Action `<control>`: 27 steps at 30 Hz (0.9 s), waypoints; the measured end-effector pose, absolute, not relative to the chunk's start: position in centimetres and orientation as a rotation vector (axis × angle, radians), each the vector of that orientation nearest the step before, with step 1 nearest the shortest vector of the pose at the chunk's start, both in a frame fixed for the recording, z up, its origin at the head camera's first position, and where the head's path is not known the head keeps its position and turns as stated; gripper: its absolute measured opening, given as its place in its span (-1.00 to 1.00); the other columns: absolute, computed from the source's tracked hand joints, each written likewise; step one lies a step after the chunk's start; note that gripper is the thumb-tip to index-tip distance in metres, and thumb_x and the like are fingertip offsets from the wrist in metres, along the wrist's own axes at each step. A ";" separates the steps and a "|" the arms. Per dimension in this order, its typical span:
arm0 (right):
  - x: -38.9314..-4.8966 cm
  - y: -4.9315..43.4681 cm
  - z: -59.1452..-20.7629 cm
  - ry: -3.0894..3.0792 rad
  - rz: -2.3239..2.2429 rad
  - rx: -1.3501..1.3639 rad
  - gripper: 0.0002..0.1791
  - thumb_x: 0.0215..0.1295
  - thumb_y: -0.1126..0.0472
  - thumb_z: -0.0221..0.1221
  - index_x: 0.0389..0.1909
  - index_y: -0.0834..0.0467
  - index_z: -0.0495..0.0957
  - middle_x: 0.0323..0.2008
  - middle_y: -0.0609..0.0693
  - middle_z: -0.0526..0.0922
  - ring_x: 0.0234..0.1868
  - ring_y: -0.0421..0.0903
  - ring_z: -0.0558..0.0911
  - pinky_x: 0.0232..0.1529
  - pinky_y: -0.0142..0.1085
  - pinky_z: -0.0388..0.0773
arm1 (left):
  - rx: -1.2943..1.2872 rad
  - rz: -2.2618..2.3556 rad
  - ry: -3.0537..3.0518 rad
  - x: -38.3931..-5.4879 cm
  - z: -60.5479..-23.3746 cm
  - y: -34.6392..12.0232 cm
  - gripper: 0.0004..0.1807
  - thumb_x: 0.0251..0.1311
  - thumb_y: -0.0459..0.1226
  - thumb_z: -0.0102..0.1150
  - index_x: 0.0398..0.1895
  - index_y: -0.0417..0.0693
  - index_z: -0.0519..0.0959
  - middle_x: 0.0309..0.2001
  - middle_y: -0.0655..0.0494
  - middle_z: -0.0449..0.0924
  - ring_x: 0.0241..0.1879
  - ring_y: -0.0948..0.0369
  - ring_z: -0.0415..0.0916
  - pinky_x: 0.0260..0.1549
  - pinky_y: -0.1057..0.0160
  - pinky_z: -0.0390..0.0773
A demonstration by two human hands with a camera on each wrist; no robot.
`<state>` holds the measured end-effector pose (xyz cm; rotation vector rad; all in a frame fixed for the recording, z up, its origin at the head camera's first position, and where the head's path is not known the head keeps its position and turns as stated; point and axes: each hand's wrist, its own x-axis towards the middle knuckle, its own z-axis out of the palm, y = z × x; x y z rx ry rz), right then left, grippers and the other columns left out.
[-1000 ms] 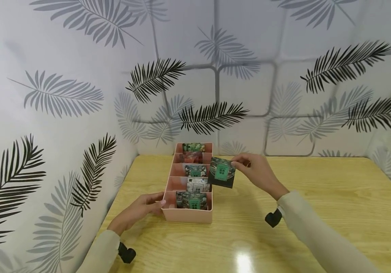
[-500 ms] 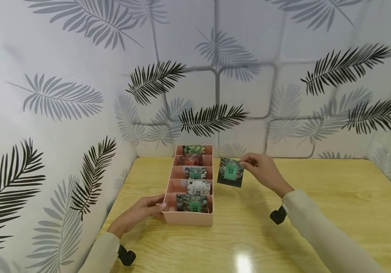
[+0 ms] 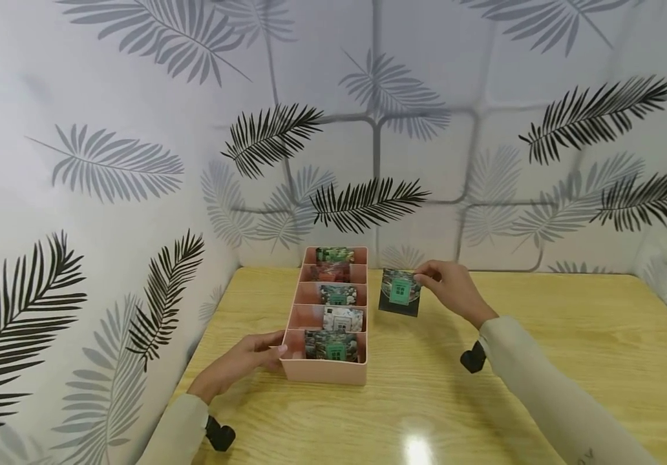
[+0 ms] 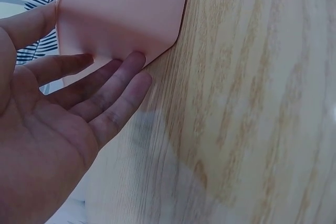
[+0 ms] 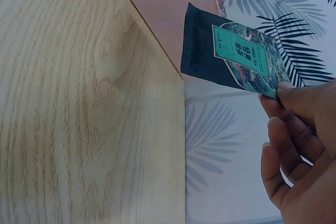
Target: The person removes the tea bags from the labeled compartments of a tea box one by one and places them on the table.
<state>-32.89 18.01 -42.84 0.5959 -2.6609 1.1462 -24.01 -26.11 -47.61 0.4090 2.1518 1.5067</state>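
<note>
My right hand pinches a dark green tea sachet by its upper right corner, between thumb and index finger. The sachet hangs above the table, just right of a long pink divided box and apart from it. In the right wrist view the sachet shows a teal label reading "GREEN TEA". My left hand holds the box at its near left corner, thumb at the rim and fingers against the outer wall. The front compartment holds dark sachets with a teal label.
Behind it, the box's other compartments hold a white sachet, a dark teal-labelled one, red ones and green ones. The box stands on a wooden table. A leaf-patterned wall rises behind and at the left.
My right hand has carried the tea sachet right, away from the box's right side, and the sachet hangs more upright. The left hand stays at the box's corner.
</note>
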 end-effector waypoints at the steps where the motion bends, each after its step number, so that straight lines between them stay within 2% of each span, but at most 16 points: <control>1: -33.2 18.0 -43.0 -2.664 1.144 0.592 -0.80 0.39 0.07 0.13 -0.16 0.06 0.64 -0.26 -0.07 0.67 -0.30 -0.05 0.58 -0.32 -0.17 0.48 | 0.408 1.506 2.154 -24.0 -47.6 -26.1 -0.27 0.35 0.06 0.01 0.49 0.04 0.08 0.47 0.07 0.02 0.30 0.05 0.26 0.15 -0.04 0.40; 5: -34.4 17.7 -43.4 -2.685 1.106 0.567 -0.81 0.37 0.10 0.14 -0.16 0.10 0.65 -0.28 -0.03 0.68 -0.29 -0.06 0.61 -0.30 -0.15 0.52 | 0.415 1.507 2.167 -24.0 -47.5 -26.0 -0.26 0.36 0.06 0.00 0.49 0.01 0.06 0.47 0.05 0.00 0.37 0.02 0.13 0.19 -0.05 0.34; 14: -36.2 17.2 -44.5 -2.737 1.121 0.586 -0.80 0.39 0.17 0.13 -0.14 0.17 0.65 -0.25 0.04 0.69 -0.21 0.07 0.63 -0.26 -0.09 0.54 | 0.402 1.509 2.157 -24.0 -47.8 -26.3 -0.28 0.35 0.06 0.02 0.48 0.05 0.10 0.46 0.09 0.03 0.36 0.06 0.16 0.20 -0.03 0.35; 22: -38.5 17.3 -46.6 -2.764 1.034 0.523 -0.82 0.35 0.15 0.17 -0.18 0.13 0.67 -0.29 0.01 0.70 -0.29 -0.02 0.64 -0.26 -0.07 0.56 | 0.415 1.520 2.144 -23.9 -47.7 -26.3 -0.31 0.37 0.04 -0.01 0.48 0.05 0.09 0.46 0.10 0.03 0.32 0.06 0.23 0.19 -0.06 0.35; 27: -39.2 17.3 -47.9 -2.783 1.113 0.505 -0.84 0.34 0.18 0.18 -0.21 0.17 0.66 -0.32 0.03 0.69 -0.30 -0.03 0.62 -0.27 -0.10 0.54 | 0.404 1.498 2.177 -23.7 -47.4 -26.2 -0.28 0.35 0.06 0.01 0.48 0.04 0.09 0.47 0.08 0.02 0.39 0.03 0.08 0.24 -0.08 0.26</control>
